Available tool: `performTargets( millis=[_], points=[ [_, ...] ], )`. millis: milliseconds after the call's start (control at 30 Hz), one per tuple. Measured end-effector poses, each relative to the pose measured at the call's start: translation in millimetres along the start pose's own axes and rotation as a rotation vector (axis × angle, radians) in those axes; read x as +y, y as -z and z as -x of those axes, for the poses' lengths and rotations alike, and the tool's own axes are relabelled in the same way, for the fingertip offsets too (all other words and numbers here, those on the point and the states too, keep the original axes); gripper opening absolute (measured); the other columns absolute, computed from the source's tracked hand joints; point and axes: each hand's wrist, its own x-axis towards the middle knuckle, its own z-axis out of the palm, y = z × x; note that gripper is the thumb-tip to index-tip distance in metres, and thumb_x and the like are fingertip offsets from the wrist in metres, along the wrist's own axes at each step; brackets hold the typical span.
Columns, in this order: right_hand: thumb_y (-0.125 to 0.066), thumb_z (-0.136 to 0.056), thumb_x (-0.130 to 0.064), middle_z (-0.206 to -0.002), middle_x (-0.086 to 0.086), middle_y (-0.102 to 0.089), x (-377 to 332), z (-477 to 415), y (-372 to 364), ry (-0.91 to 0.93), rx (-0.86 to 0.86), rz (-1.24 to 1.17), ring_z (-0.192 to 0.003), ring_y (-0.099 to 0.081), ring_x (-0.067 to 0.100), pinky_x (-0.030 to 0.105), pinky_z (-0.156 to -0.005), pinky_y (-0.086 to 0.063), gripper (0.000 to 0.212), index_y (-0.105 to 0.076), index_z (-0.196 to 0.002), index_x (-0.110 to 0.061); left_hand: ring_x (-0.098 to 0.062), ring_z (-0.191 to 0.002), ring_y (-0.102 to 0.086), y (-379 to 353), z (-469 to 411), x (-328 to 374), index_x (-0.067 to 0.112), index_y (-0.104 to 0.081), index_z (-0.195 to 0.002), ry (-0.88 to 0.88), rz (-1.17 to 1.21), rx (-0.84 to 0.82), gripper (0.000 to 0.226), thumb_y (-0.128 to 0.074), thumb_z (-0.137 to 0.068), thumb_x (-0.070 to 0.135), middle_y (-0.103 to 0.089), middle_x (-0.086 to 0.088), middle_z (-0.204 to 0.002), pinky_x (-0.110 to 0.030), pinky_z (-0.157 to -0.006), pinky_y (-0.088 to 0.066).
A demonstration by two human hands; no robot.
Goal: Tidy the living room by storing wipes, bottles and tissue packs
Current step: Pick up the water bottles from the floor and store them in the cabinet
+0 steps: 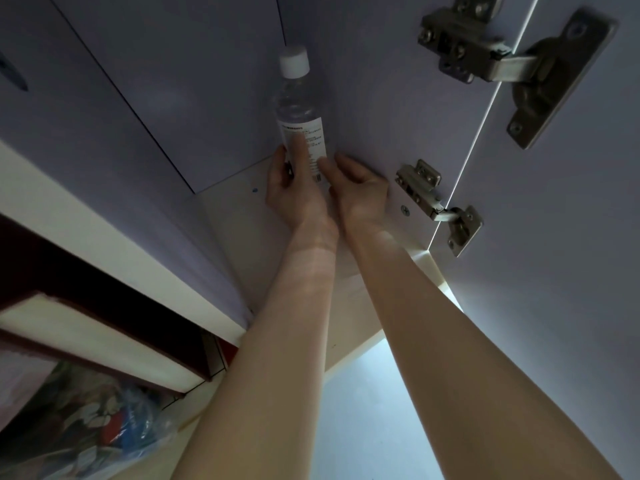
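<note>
A clear bottle (298, 102) with a white cap and a white printed label stands upright deep inside a pale cabinet, near its back corner. Both my arms reach in to it. My left hand (294, 195) grips the bottle's lower part, with the thumb on its left side and a finger lying up across the label. My right hand (360, 188) sits just right of the bottle's base, fingers loosely curled, and its thumb touches the label's lower edge. The bottle's base is hidden behind my hands.
The cabinet's shelf floor (232, 216) is pale and bare around the bottle. Two metal hinges (485, 50) (438, 202) join the open door (554, 323) on the right. Lower left there is a dark red furniture edge (90, 306) and a plastic bag (104, 431) with colourful contents.
</note>
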Motion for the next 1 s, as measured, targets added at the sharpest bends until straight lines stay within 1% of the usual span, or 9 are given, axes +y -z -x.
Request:
performTargets(
  millis=[100, 167, 233, 367, 567, 700, 800, 900, 1000],
  points=[
    [-0.078, -0.077, -0.018, -0.114, 0.011, -0.07, 0.2, 1.7, 3.1, -0.009, -0.007, -0.005, -0.107, -0.066, 0.021, 0.04, -0.101, -0.049, 0.042, -0.067, -0.116, -0.004, -0.003, -0.069, -0.063, 2.2, 0.0, -3.2, 0.008, -0.067, -0.099, -0.016, -0.012, -0.021, 0.01, -0.067, -0.089, 0.009, -0.069, 0.004, -0.081, -0.016, -0.064, -0.052],
    [-0.078, -0.078, -0.019, -0.113, 0.009, -0.071, -0.5, 2.5, 3.4, -0.001, -0.003, -0.003, -0.107, -0.067, 0.02, 0.041, -0.101, -0.049, 0.04, -0.069, -0.114, -0.006, 0.0, -0.068, -0.062, 2.3, 0.2, -3.3, 0.011, -0.066, -0.099, -0.038, -0.023, -0.013, 0.009, -0.063, -0.091, 0.008, -0.067, 0.008, -0.08, -0.014, -0.064, -0.05],
    [-0.076, -0.08, -0.019, -0.112, 0.009, -0.072, -0.9, 2.5, 3.2, 0.002, -0.009, -0.004, -0.108, -0.066, 0.02, 0.043, -0.101, -0.048, 0.037, -0.069, -0.114, -0.007, -0.004, -0.072, -0.063, 2.1, -1.1, -3.3, 0.007, -0.067, -0.099, -0.054, -0.058, 0.002, 0.012, -0.057, -0.096, 0.011, -0.07, 0.004, -0.084, -0.018, -0.069, -0.052],
    [-0.073, -0.083, -0.02, -0.118, 0.005, -0.07, -1.1, 0.8, 3.5, -0.005, -0.027, 0.005, -0.113, -0.063, 0.017, 0.042, -0.103, -0.047, 0.036, -0.068, -0.117, -0.009, -0.024, -0.098, -0.065, 0.2, -1.8, -1.7, -0.008, -0.064, -0.116, -0.01, -0.052, 0.033, 0.033, -0.052, -0.099, 0.017, -0.067, -0.023, -0.117, -0.043, -0.095, -0.051],
    [-0.068, -0.087, -0.015, -0.108, 0.001, -0.07, -4.4, 1.8, 3.3, -0.013, -0.048, -0.023, -0.104, -0.063, 0.013, 0.042, -0.103, -0.047, 0.034, -0.065, -0.12, -0.007, -0.02, -0.093, -0.062, 0.3, -1.0, -1.9, -0.005, -0.064, -0.117, -0.004, -0.048, 0.012, 0.033, -0.049, -0.1, 0.019, -0.067, -0.023, -0.118, -0.039, -0.092, -0.052],
    [-0.066, -0.089, -0.015, -0.118, 0.008, -0.069, -7.7, 7.3, 4.4, -0.012, -0.054, -0.01, -0.112, -0.063, 0.02, 0.043, -0.103, -0.047, 0.035, -0.064, -0.122, -0.006, -0.016, -0.089, -0.062, 0.8, 0.9, -1.8, -0.004, -0.066, -0.113, -0.006, -0.096, 0.009, 0.031, -0.048, -0.1, 0.018, -0.069, -0.018, -0.114, -0.032, -0.086, -0.053],
    [-0.065, -0.089, -0.011, -0.103, 0.005, -0.073, -10.4, 16.0, 6.2, 0.04, -0.057, 0.009, -0.101, -0.066, 0.021, 0.045, -0.1, -0.049, 0.015, -0.071, -0.102, -0.013, -0.016, -0.096, -0.063, 2.4, 7.9, -0.4, -0.004, -0.062, -0.12, -0.016, -0.16, 0.014, 0.032, -0.045, -0.101, 0.015, -0.066, -0.013, -0.117, -0.019, -0.081, -0.05],
    [-0.062, -0.091, -0.015, -0.07, -0.017, -0.067, -11.5, 33.0, 14.7, 0.059, -0.04, 0.06, -0.075, -0.06, 0.009, 0.043, -0.088, -0.052, 0.027, -0.064, -0.07, -0.031, -0.025, -0.116, -0.059, 11.6, 23.1, -1.2, -0.001, -0.059, -0.125, -0.007, -0.229, -0.015, 0.034, -0.043, -0.102, 0.017, -0.064, -0.015, -0.126, -0.029, -0.097, -0.046],
    [-0.06, -0.093, -0.018, -0.081, -0.009, -0.066, -13.2, 58.8, 33.1, 0.059, -0.035, 0.073, -0.078, -0.06, 0.013, 0.047, -0.087, -0.052, 0.018, -0.065, -0.08, -0.029, -0.015, -0.109, -0.06, 26.8, 46.5, 2.8, 0.008, -0.059, -0.125, 0.001, -0.296, -0.091, 0.031, -0.043, -0.102, 0.022, -0.064, -0.002, -0.118, -0.023, -0.095, -0.046]
  ],
)
